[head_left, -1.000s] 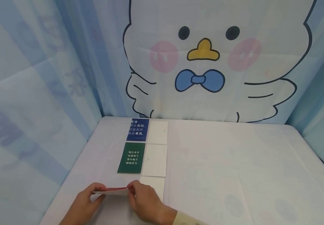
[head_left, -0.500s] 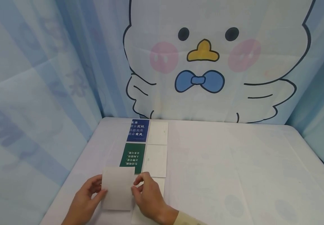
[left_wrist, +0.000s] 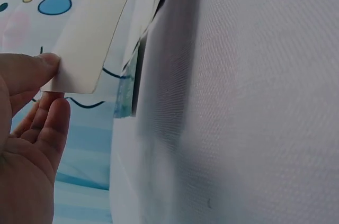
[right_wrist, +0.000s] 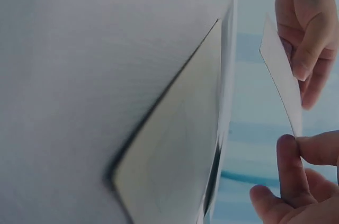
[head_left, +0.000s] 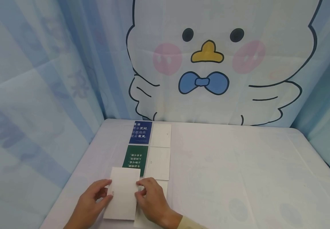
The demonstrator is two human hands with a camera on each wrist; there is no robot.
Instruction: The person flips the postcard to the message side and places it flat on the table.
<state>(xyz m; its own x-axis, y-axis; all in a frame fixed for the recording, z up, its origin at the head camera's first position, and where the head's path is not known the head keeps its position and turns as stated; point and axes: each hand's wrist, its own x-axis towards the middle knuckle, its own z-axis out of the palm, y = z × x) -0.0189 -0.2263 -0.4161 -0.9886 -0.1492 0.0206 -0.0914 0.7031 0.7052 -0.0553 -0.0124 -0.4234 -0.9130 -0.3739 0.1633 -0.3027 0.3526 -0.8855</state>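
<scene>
A white-backed card [head_left: 123, 194] is raised over the table, its plain side up. My left hand [head_left: 91, 202] pinches its left edge between thumb and fingers. On the opposite edge, my right hand [head_left: 153, 200] pinches it the same way; the right wrist view shows that thumb and finger meeting at the card's corner. In the head view the card overlaps the near end of a green card [head_left: 135, 156] with white writing. Beneath my right hand lies another white card [right_wrist: 175, 139], flat on the table and partly covered.
A dark blue card [head_left: 140, 132] lies beyond the green one. To their right, white cards [head_left: 157, 163] form a column running toward me. The white tablecloth [head_left: 233, 175] stretches off to the right. Printed curtains [head_left: 38, 95] stand around the table.
The card, earlier seen edge-on with a red side showing, has been tipped so its white side faces up. It has since shifted slightly right, with both hands still on its edges.
</scene>
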